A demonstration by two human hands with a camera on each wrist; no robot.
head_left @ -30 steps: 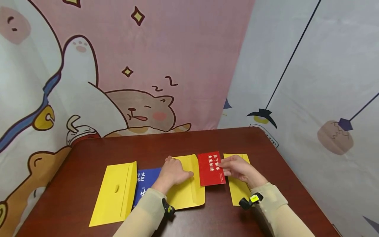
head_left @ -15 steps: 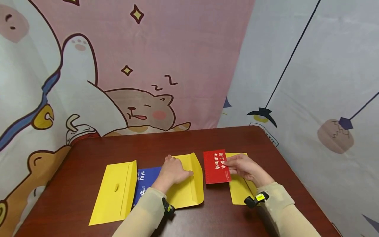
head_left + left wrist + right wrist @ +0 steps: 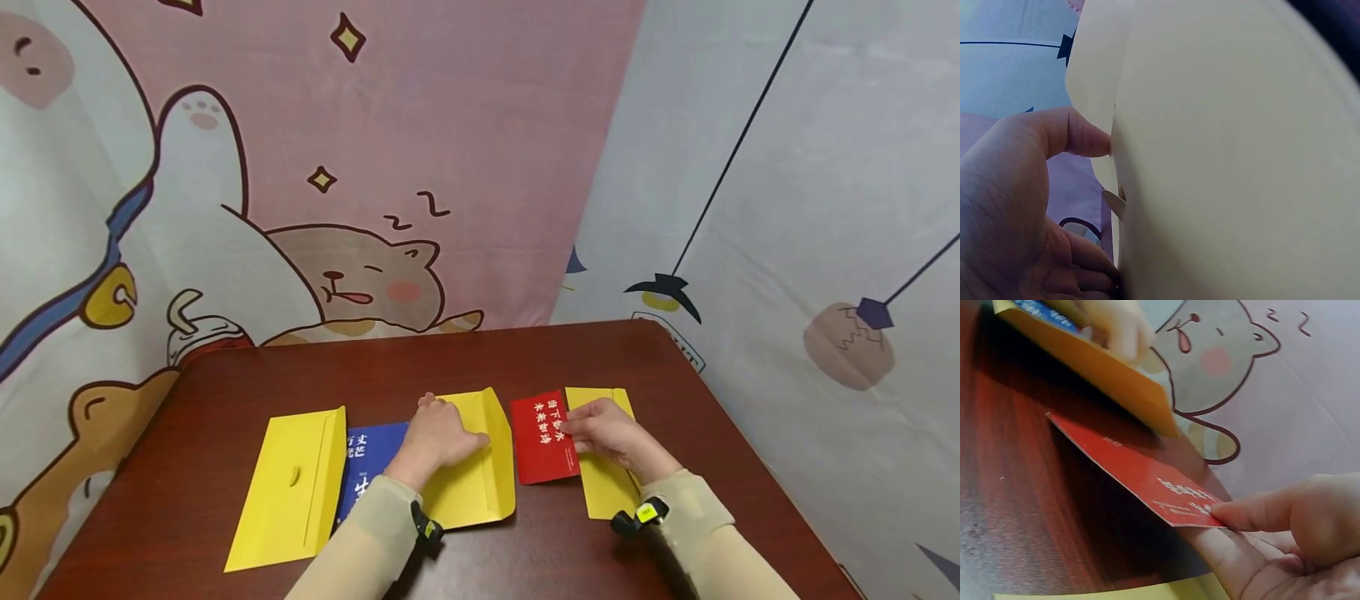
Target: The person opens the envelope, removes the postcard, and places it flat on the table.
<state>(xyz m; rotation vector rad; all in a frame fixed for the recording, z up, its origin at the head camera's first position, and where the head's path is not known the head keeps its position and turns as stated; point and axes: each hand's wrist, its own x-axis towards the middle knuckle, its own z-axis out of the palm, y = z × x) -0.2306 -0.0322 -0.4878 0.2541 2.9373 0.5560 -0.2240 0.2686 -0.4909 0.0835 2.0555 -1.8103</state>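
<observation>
My right hand (image 3: 611,435) pinches the right edge of a red card (image 3: 542,457) with white characters, thumb on top and fingers beneath. In the right wrist view the card (image 3: 1129,472) is raised and tilted over the dark tabletop. A yellow envelope (image 3: 465,500) lies to the left of the card, its flap unfolded toward it. On this envelope rests my left hand (image 3: 437,435), thumb stretched out to the right. The left wrist view shows the thumb and fingertips against the envelope's surface (image 3: 1229,150). Partly hidden by the left arm is a blue card (image 3: 377,450) with white characters.
Another yellow envelope (image 3: 279,492) with a small curved tab lies at the far left of the brown table (image 3: 555,550). A further yellow envelope (image 3: 602,487) lies under my right hand. A cartoon-printed cloth (image 3: 480,167) hangs behind the table.
The right hand moved the red card to the right, away from the middle envelope, then slightly back left and closer to me. The left hand has stayed in place.
</observation>
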